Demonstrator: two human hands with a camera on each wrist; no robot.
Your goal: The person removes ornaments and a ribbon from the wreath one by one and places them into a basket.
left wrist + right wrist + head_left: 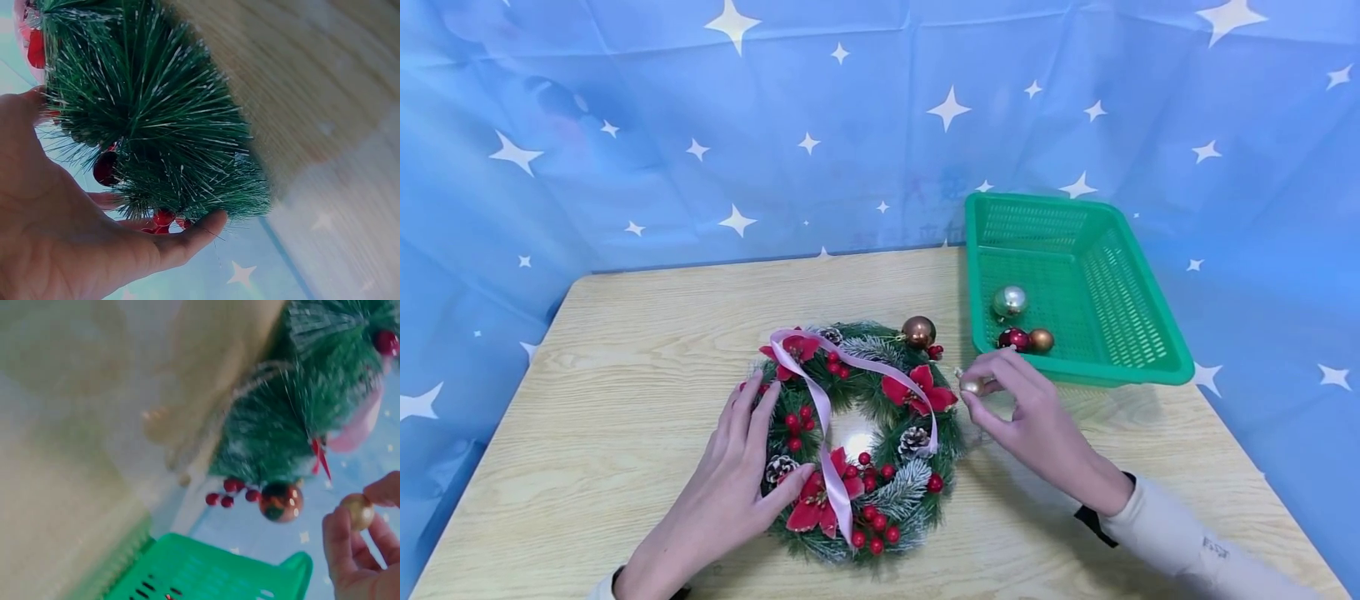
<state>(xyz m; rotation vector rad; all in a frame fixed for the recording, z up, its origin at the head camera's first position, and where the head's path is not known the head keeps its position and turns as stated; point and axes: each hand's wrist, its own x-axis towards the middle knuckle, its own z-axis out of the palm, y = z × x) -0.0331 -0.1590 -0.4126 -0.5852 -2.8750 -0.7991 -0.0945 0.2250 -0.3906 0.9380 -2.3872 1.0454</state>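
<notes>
A green wreath (904,493) lies flat on the table, trimmed with red poinsettias, berries, pinecones and frosted sprigs. Across it trails a loose pink ribbon (820,400). My left hand (733,475) rests on the wreath's left side, fingers spread and fairly straight; in the left wrist view its fingertips touch the needles. Between thumb and fingers, my right hand (1037,421) pinches a small gold bauble (358,511) just off the wreath's right edge, beside a poinsettia (919,390). A larger brown bauble (918,332) sits at the wreath's upper right.
A green plastic basket (1138,275) stands at the back right of the wooden table (625,358). Inside it are a silver bauble (1010,301), a red one (1013,339) and a copper one (1041,340). Behind hangs a blue star-patterned cloth (880,125).
</notes>
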